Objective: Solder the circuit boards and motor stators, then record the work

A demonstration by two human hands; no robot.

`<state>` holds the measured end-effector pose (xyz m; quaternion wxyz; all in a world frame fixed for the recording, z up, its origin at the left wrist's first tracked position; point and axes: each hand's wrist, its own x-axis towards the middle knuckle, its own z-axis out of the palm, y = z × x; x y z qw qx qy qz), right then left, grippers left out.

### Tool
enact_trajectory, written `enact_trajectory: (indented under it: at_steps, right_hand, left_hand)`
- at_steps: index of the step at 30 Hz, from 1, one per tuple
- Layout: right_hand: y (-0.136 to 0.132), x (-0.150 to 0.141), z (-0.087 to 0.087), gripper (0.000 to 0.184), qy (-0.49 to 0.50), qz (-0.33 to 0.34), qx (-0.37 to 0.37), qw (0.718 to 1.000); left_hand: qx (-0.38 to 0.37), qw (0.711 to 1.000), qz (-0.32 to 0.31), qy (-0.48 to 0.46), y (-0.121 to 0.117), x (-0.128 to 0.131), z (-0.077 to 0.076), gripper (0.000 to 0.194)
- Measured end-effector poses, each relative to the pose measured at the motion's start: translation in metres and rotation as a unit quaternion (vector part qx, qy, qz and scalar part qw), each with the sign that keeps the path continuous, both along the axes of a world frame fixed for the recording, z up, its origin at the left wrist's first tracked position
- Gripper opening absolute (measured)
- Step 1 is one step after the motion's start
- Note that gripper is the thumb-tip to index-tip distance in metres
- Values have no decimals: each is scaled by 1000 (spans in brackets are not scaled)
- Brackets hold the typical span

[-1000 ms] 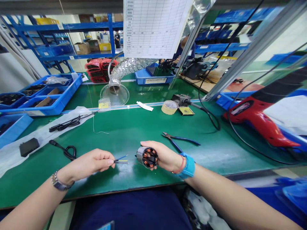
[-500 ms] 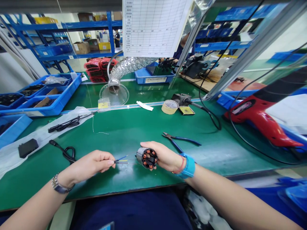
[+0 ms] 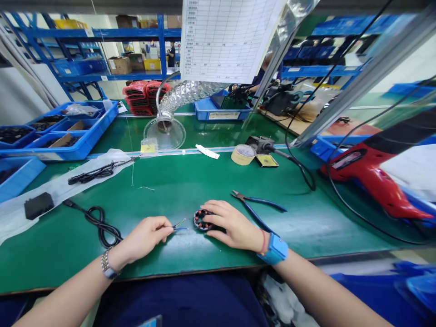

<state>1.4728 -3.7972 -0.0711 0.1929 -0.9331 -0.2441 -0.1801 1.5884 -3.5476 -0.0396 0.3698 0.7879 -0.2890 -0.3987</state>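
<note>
My left hand (image 3: 150,234) pinches the end of a black power cord (image 3: 102,227); thin stripped wires (image 3: 180,226), yellow and blue, stick out to the right of the fingertips. The rest of the cord lies looped on the bench behind that wrist. My right hand (image 3: 231,225) is closed over a motor stator (image 3: 199,220), a dark ring with orange-red copper coils, which sits low at the bench top with its open face up. Fingers and palm hide much of it. A small gap separates the wire tips from the stator. Diagonal cutters (image 3: 254,204) with blue handles lie beyond my right hand.
A red heat gun (image 3: 371,168) and its cable stand at right. Tape roll (image 3: 243,155), soldering iron holder (image 3: 260,144) and a clear fume hood (image 3: 165,134) line the back. Blue parts bins (image 3: 81,145) are at left, near black cables (image 3: 95,173) on white foam.
My right hand has turned the stator from its side to face up and lowered it. My left hand has moved slightly right with the cord end; the cord has been dragged along.
</note>
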Motion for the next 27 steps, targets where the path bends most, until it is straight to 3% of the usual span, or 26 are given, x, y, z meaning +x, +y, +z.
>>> enact_trajectory:
  at_steps: [2,5,11,18,27]
  right_hand:
    - [5,1,8,31,26,-30,65,997]
    - [25,10,20,18,34,-66,139,987]
    - [59,37,6,16,48,-130,114,984]
    - [59,38,-5,22,19,-133,143,981]
    - [55,35,4,24,48,-108,182,976]
  left_hand:
    - [-11,999,14,30,-2,1,-1,28]
    - [-18,999,28,29,-4,1,4,28]
    - [-17,999,52,-5,-8,-5,8,28]
    - [-22,998,56,-23,-11,-2,4,31]
    - [-25,999,22,-42,-39,3,-2,28]
